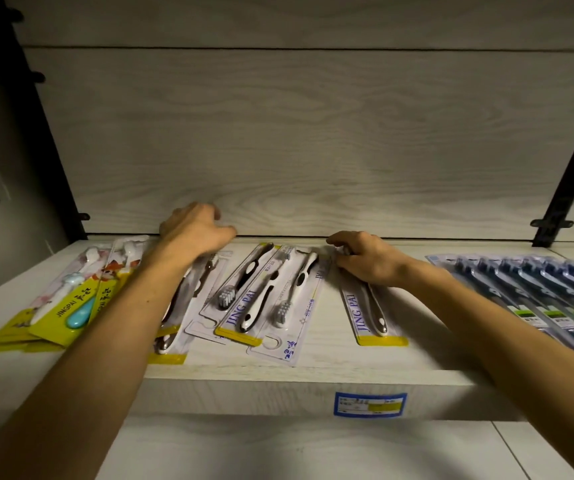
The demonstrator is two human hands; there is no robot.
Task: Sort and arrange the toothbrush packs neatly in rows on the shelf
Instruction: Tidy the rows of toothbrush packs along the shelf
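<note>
Toothbrush packs lie scattered flat on the pale wooden shelf (pixel 313 372) — a fanned, overlapping cluster of white-and-black brush packs (pixel 258 299) in the middle, and one single pack (pixel 370 313) apart to the right of it. The right hand (pixel 365 259) rests on the top end of that single pack, fingers curled onto it as if pinching its edge. The left hand (pixel 195 230) hovers at the back of the shelf above another pack (pixel 174 306); its fingers look loosely bent, and I cannot tell whether they grip anything. These packs seem light, thin and slick, with stiff card backs — likely to slide easily, best taken by an edge or end. Yellow children's packs (pixel 60 306) crowd the left, dark blue packs (pixel 535 289) the right, leaving little room between. A price label (pixel 370 404) sits on the shelf front.
</note>
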